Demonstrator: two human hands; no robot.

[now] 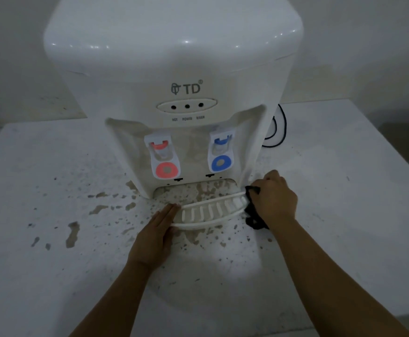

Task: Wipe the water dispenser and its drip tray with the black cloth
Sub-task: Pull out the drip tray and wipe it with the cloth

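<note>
A white water dispenser (174, 69) stands on a white table, with a red tap (161, 147) on the left and a blue tap (221, 142) on the right. Its white slotted drip tray (208, 212) lies pulled out in front of the base, slanted up to the right. My left hand (155, 237) lies flat with straight fingers against the tray's left end. My right hand (272, 198) grips a black cloth (252, 215) at the tray's right end. Most of the cloth is hidden under that hand.
The white table (52, 190) is speckled with brown stains and puddle marks around the dispenser's base and under the tray slot (193, 190). A black power cord (277, 132) loops behind the dispenser on the right. A pale wall rises behind.
</note>
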